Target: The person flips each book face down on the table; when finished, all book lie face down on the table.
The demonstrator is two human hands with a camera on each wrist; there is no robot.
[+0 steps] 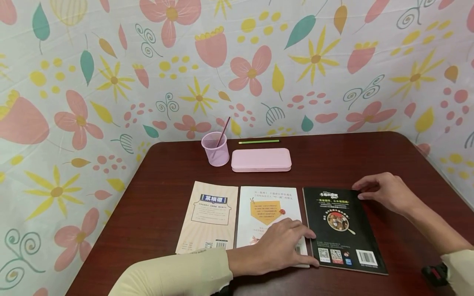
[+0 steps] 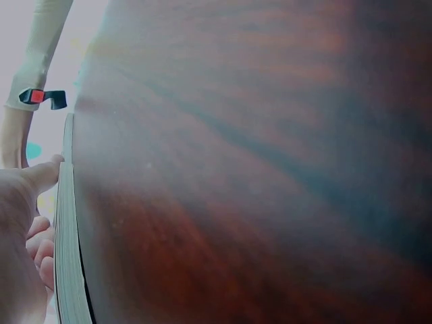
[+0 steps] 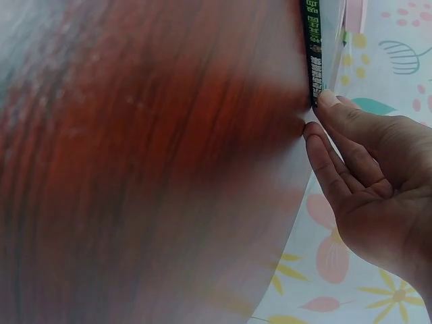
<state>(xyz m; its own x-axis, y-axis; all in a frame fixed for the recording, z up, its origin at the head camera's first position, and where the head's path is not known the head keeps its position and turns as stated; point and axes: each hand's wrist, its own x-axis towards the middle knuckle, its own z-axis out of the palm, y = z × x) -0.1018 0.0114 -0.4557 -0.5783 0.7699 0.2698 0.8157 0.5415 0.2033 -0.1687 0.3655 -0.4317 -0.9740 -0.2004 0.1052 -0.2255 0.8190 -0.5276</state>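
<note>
2 cream long sleeves (image 1: 177,273); black-and-red wrist clip (image 1: 434,274).

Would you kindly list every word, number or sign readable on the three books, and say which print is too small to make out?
Beige book: blue title banner, characters too blurred to quote; barcode and a code square below, unreadable.
White book: small lines and an orange panel, too small to read.
Black book: green heading and circular picture, text unreadable; two QR codes and a barcode, digits too small.
Black book's spine, right wrist view: green characters, blurred.
</note>
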